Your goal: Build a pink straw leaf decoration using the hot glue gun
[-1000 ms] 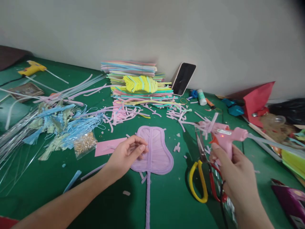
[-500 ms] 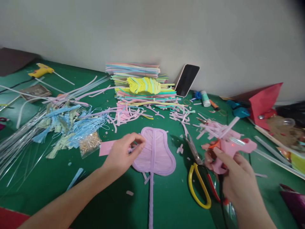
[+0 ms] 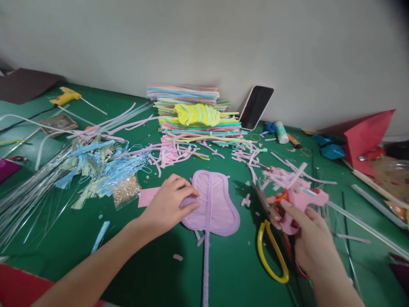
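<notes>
A lilac leaf-shaped hand fan, with a braided-looking stem, lies flat on the green table. At its left edge is my left hand, palm down. Thumb and index finger are bent and apart, their tips on the fan's surface. My right hand is wrapped around a pink hot glue gun, a clear glue stick projecting from its back and its orange trigger under my fingers. Scissors with yellow and red handles lie beside and partly under that hand. Pink card shows beyond my left wrist.
Chenille stems are stacked by the wall, with lilac offcuts in front. Left are blue tassels, a bag of gold beads and a yellow glue gun. A phone leans on the wall.
My left hand has come down onto the fan's left edge. My right hand has drawn the pink glue gun slightly left, toward the scissors. The whole view has shifted a little.
</notes>
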{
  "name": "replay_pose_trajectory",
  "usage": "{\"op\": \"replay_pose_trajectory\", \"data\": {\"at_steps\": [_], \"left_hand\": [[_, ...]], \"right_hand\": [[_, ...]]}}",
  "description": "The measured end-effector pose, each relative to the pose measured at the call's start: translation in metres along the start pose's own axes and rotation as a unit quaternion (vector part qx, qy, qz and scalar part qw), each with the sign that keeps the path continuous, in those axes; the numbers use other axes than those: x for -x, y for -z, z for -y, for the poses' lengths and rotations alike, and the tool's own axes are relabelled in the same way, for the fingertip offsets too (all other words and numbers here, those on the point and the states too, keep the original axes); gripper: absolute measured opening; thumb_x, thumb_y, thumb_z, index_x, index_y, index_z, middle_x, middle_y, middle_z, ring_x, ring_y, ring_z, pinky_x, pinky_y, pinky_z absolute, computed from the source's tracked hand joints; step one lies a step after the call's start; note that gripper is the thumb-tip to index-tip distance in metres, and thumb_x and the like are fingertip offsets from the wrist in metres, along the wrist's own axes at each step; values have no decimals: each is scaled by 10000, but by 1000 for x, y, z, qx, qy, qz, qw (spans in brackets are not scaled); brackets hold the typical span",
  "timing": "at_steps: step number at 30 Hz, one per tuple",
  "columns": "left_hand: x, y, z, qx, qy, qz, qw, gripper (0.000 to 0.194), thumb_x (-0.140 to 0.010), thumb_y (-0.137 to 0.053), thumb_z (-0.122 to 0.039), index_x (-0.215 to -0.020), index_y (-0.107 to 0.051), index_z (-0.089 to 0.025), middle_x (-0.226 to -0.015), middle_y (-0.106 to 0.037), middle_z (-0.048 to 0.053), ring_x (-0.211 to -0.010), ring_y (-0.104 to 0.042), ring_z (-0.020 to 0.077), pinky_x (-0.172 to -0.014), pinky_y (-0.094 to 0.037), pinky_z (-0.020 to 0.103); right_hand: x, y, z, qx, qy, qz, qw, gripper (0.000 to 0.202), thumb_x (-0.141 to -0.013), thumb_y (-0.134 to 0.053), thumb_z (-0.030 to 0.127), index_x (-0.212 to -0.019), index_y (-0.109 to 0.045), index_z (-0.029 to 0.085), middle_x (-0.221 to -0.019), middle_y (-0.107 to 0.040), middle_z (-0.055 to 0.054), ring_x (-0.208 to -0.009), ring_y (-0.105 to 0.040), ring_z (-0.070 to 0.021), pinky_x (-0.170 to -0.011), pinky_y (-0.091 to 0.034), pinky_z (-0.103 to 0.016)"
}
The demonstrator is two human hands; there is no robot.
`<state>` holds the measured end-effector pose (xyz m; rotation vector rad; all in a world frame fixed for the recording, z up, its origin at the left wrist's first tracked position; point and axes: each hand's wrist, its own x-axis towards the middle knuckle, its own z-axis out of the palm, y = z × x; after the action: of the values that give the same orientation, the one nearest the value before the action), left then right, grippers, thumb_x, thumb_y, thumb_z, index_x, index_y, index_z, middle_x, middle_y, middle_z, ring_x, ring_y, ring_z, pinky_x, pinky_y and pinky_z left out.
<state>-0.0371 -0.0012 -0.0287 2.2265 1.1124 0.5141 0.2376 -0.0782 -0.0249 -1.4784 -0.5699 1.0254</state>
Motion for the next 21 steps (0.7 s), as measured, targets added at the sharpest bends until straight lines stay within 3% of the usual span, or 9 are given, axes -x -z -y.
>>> {"op": "replay_pose_trajectory", "data": {"at_steps": [2, 5, 9, 11, 15, 21], "left_hand": [[2, 11, -2, 4, 14, -18, 1000, 214, -874, -592, -402, -955, -717, -249, -971, -665, 66, -1000, -521, 259, -881, -427, 391], [3, 47, 2, -74, 62, -57, 994, 245, -901, -526, -392, -878, -718, -242, -953, -673, 67, -965, -552, 261, -858, -429, 376], [-11, 102, 23, -266, 159, -49, 950, 282, -908, -478, -346, -969, -696, -177, -961, -676, 104, -849, -590, 273, -771, -416, 369], [-23, 117, 38, -317, 180, -49, 930, 300, -909, -447, -306, -1008, -681, -146, -994, -684, 118, -856, -594, 277, -736, -407, 348], [-50, 117, 66, -328, 208, -40, 920, 260, -859, -492, -261, -943, -706, -140, -938, -707, 139, -842, -614, 303, -679, -398, 338], [-70, 107, 84, -337, 235, -50, 910, 234, -847, -513, -284, -900, -712, -170, -943, -729, 117, -888, -635, 291, -704, -406, 307]], "right_hand": [[0, 1, -1, 2, -4, 3, 1000, 254, -624, -823, 369, -693, -670, 179, -579, -585, 2, -532, -485, -103, -440, -403, -191], [-1, 1, -1, 2, -6, 4, 1000, 271, -611, -830, 370, -646, -650, 171, -566, -578, 2, -524, -473, -98, -442, -400, -190], [-1, 2, -3, -7, -5, 4, 1000, 318, -609, -829, 358, -540, -578, 176, -614, -609, -13, -548, -490, -109, -457, -420, -208], [0, 2, -3, -6, -8, 14, 1000, 299, -625, -818, 362, -552, -595, 178, -610, -608, -16, -547, -489, -112, -457, -419, -215], [1, 2, -3, 6, -15, 33, 999, 266, -652, -796, 388, -777, -710, 170, -582, -584, -9, -532, -466, -112, -435, -394, -212], [1, 2, -3, 15, -6, 29, 999, 260, -663, -786, 401, -761, -698, 176, -633, -603, -19, -518, -452, -110, -423, -385, -223]]}}
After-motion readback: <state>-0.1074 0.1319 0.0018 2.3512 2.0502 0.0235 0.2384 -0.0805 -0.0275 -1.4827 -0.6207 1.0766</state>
